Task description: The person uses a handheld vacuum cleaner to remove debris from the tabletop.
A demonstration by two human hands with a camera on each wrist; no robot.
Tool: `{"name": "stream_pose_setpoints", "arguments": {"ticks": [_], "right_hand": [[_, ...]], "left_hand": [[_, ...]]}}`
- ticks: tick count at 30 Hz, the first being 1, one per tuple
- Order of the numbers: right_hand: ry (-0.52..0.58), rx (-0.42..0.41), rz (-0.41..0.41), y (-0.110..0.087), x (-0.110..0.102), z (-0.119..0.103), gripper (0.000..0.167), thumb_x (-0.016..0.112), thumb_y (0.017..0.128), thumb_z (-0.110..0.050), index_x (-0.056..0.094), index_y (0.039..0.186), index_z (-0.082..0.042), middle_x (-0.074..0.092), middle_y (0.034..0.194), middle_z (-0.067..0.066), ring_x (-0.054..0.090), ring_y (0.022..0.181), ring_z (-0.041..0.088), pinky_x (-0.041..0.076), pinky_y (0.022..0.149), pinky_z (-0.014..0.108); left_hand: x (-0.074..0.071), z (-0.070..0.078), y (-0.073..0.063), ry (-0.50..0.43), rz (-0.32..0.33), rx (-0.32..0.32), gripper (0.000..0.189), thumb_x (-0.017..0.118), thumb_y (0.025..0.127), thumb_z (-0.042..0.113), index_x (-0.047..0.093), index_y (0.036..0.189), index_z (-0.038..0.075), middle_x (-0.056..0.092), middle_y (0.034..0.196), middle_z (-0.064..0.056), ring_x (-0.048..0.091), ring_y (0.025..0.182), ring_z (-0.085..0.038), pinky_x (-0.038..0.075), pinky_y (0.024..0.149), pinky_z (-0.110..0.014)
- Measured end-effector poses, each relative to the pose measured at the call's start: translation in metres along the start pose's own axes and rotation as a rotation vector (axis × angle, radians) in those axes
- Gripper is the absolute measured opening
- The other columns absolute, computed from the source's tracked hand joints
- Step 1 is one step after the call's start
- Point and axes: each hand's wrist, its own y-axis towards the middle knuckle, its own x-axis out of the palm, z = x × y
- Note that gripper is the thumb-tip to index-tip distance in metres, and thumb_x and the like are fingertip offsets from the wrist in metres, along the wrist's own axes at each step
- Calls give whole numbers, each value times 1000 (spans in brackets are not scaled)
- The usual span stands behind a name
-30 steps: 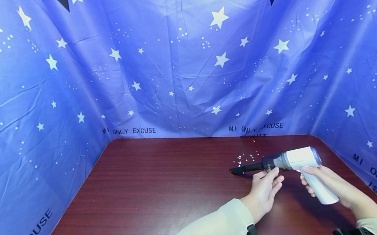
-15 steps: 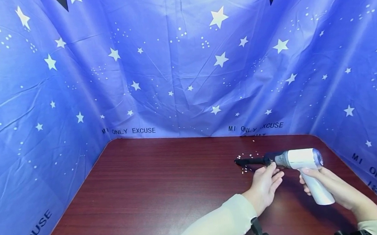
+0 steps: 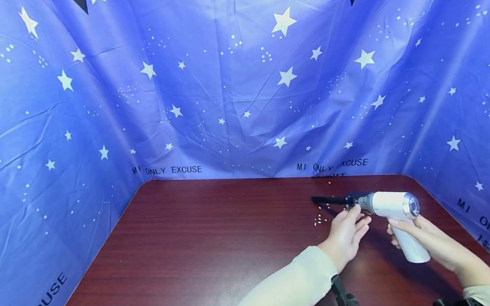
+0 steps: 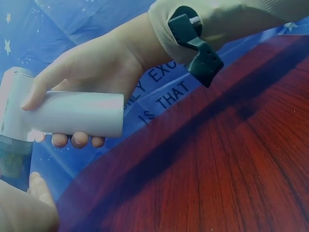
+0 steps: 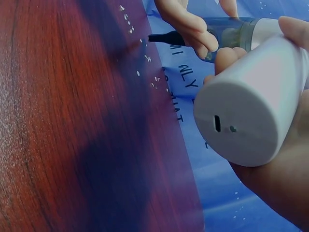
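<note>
A white handheld vacuum (image 3: 389, 204) with a clear dust chamber (image 5: 229, 37) is held over the right part of the table. Its black nozzle (image 3: 330, 199) points left, close above the tabletop. My right hand (image 3: 435, 241) grips the handle, thumb near its top; in the left wrist view the fingers (image 4: 79, 140) of that hand wrap under the handle (image 4: 82, 113). My left hand (image 3: 343, 236) holds the front barrel between thumb and fingers, where the nozzle begins. Small white bits (image 3: 319, 219) lie scattered beside and in front of the nozzle.
The dark red wooden table (image 3: 191, 243) is bounded by a blue curtain (image 3: 222, 78) with white stars at the back and sides. One white bit lies near the back edge. A black wrist mount (image 3: 344, 296) hangs at the left sleeve.
The nozzle has swung away from me and slightly right, from the near side of the bits to their far side. Both hands keep their hold, and fewer bits show at the back.
</note>
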Motion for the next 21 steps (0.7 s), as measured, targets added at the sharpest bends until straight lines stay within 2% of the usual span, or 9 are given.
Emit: {"name": "stream_pose_setpoints", "arguments": {"ticks": [14,21], "right_hand": [[-31,-7,23,-1,-4,2,31,40,108,-9,56,115,-34,67,98,-2,68,87,21,59,73,33],[-41,8,42,-3,-6,3,30,41,108,-10,57,114,-34,67,96,-1,67,85,20,58,71,33]], "left_hand": [[10,-5,7,31,-6,-22,15,63,99,13,65,108,1,66,97,-11,68,106,-35,53,97,-45],[14,-7,7,35,-7,-32,13,64,99,13,66,106,2,66,96,-10,69,103,-32,54,96,-44]]}}
